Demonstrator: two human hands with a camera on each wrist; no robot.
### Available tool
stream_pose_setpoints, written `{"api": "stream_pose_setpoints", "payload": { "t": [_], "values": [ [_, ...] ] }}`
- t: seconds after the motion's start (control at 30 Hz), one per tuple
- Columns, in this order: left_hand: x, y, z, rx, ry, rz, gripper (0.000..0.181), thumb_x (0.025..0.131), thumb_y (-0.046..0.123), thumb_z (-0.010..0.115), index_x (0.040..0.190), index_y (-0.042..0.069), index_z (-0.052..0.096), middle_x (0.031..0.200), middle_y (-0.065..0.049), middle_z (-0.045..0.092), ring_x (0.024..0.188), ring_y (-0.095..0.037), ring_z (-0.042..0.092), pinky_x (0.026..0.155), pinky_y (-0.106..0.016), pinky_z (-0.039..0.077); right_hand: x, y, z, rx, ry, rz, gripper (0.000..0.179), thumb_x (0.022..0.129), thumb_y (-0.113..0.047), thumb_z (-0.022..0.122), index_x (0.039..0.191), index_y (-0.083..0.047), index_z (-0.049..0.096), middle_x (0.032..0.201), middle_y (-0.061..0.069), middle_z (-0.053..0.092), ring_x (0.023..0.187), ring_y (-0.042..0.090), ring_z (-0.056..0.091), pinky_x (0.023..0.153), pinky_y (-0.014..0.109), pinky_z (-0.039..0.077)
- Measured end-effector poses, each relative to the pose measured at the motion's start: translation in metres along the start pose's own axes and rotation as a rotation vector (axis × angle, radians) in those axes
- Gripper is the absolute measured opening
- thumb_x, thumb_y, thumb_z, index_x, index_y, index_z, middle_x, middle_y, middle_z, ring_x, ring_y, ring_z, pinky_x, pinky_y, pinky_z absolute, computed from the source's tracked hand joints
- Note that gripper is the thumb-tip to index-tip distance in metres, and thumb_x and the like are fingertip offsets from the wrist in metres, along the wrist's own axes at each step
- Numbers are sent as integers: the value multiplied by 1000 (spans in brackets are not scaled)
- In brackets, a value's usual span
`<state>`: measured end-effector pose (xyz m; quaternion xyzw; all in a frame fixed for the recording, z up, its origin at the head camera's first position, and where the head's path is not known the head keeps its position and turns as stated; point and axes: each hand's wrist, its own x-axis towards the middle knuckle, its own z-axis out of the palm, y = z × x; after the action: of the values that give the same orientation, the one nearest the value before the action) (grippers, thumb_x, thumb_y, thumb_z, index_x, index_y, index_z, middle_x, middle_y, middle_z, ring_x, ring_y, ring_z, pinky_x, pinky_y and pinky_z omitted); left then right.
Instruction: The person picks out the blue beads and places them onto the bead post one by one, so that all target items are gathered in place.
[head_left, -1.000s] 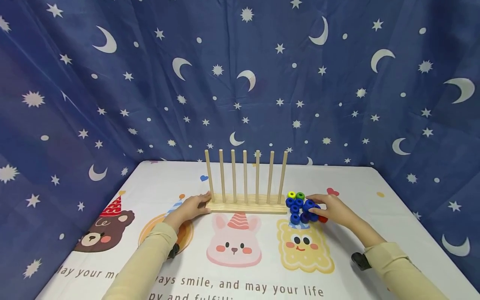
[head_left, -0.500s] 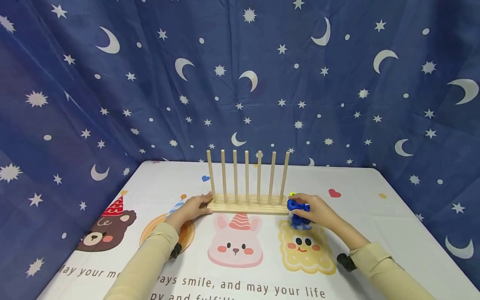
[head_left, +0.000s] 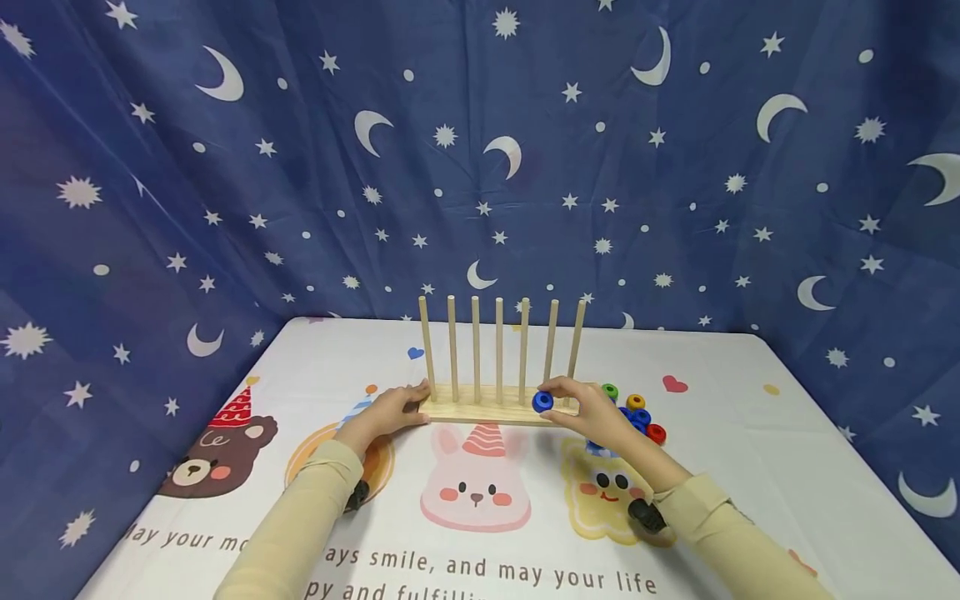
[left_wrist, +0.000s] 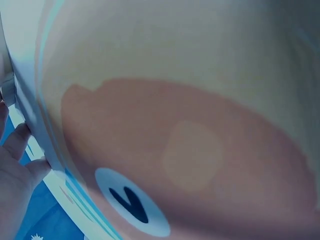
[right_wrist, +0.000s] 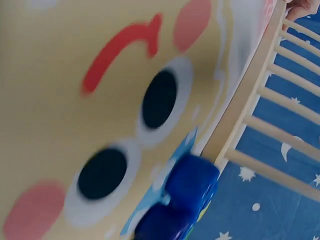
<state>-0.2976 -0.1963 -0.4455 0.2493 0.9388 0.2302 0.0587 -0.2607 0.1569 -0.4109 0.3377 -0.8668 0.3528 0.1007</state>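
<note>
In the head view, a pale wooden peg stand (head_left: pixel 471 412) with several upright bare rods stands across the middle of the table. The left hand (head_left: pixel 388 413) grips the left end of its base, thumb at the front and fingers toward the back. A blue bead (head_left: pixel 543 402) with a hole is pinched between thumb and fingertips of the right hand (head_left: pixel 596 415), in front of the rods on the right side. Behind that hand lie loose beads: a green bead (head_left: pixel 611 391), an orange bead (head_left: pixel 636 402), a red bead (head_left: pixel 656 433) and several blue ones, partly hidden.
A white tablecloth (head_left: pixel 480 558) with printed cartoon figures and lettering covers the table. A dark blue curtain (head_left: pixel 480 167) with moons and stars hangs behind and at the sides. Blue beads (right_wrist: pixel 192 181) lie near the stand's end in the right wrist view.
The right hand reached into the bead pile, then moved left with a blue bead to the front of the stand's right-hand rods. The left hand has stayed on the base's end.
</note>
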Motion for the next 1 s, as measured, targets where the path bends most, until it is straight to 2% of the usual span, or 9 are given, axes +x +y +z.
{"api": "stream_pose_setpoints", "payload": {
  "t": [0.2,0.5,0.63,0.87,1.0],
  "values": [
    [0,1,-2,-2,-5,-9,59,87,22,66,135,-7,45,144,-23,37,130,-52,35,110,-56,29,8,-7,13,16,31,-12,32,84,-14,70,113,-2,64,109,12,70,99,31,67,86,49,54],
    [1,4,-1,-8,-6,-16,59,87,22,67,134,-6,46,144,-23,37,130,-51,35,111,-56,29,24,-20,26,81,133,-119,33,81,-5,72,112,2,65,106,15,71,94,28,68,84,42,56],
    [2,5,1,-6,-9,-9,59,86,21,67,134,-6,46,143,-23,37,130,-50,35,111,-55,28,29,-26,30,91,157,-161,34,80,-5,73,111,3,65,104,15,71,93,27,69,82,41,57],
    [3,4,0,12,-2,10,58,86,22,67,133,-7,47,142,-25,38,128,-52,37,110,-57,29,42,-37,33,89,210,-187,35,79,-5,73,112,2,64,106,15,71,93,26,69,84,38,57],
    [3,4,1,4,-4,3,58,86,21,67,133,-7,47,142,-25,38,129,-52,36,110,-57,29,50,-46,34,103,204,-199,37,79,-5,73,114,3,63,109,16,70,94,26,69,86,37,56]
  ]
}}
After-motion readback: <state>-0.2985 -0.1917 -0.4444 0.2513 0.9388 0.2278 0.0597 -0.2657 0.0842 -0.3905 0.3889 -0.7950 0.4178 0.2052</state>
